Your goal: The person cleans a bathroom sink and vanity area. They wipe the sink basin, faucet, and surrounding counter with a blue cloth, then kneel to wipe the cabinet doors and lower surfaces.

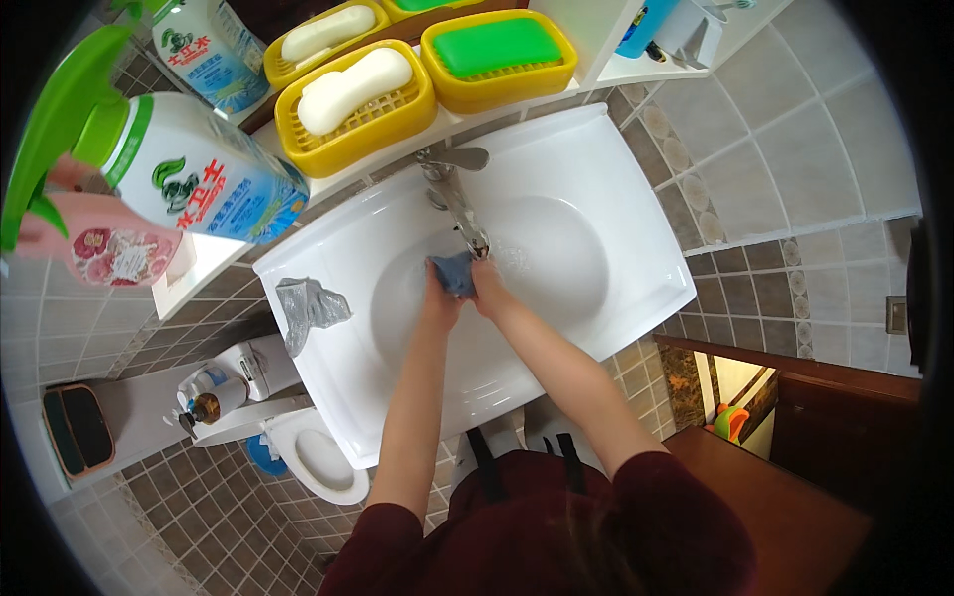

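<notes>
Both my hands grip a small blue-grey cloth [454,274] under the faucet [455,204], over the white sink basin [556,288]. My left hand [442,300] is closed around its left side. On the other side, my right hand [485,282] holds it close below the spout, its fingers partly hidden. Water splashes beside the spout. A crumpled grey piece of fabric [310,308], roughly L-shaped, lies on the sink's left rim, apart from my hands.
Above the sink, a shelf holds a yellow dish with white soap [355,91], another with green soap [499,48], a white-and-blue spray bottle [204,164] and a pink bottle [114,238]. A toilet [323,462] stands lower left; a brown wooden surface [765,507] is lower right.
</notes>
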Motion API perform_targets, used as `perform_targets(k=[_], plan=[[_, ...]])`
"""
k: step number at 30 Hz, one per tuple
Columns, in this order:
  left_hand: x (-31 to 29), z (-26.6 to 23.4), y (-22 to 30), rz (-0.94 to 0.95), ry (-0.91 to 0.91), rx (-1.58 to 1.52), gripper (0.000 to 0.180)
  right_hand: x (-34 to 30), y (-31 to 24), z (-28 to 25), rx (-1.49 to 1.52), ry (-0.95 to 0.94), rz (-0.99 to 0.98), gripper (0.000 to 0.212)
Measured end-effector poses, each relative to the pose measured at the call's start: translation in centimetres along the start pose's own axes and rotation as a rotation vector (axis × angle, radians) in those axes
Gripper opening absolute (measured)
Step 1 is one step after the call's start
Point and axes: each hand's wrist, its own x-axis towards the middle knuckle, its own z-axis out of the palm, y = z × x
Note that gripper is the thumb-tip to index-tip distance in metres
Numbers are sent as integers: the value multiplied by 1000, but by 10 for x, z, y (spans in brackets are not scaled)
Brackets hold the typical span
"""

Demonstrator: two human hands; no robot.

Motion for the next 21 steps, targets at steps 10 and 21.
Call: perform_targets(k=[10,21], plan=[[9,36,-40,-59,207,127,42,32,-14,-44,-1157,-87,-614,35],[-21,30,-7,172,286,666,48,37,-22,-48,-409,-334,53,58]])
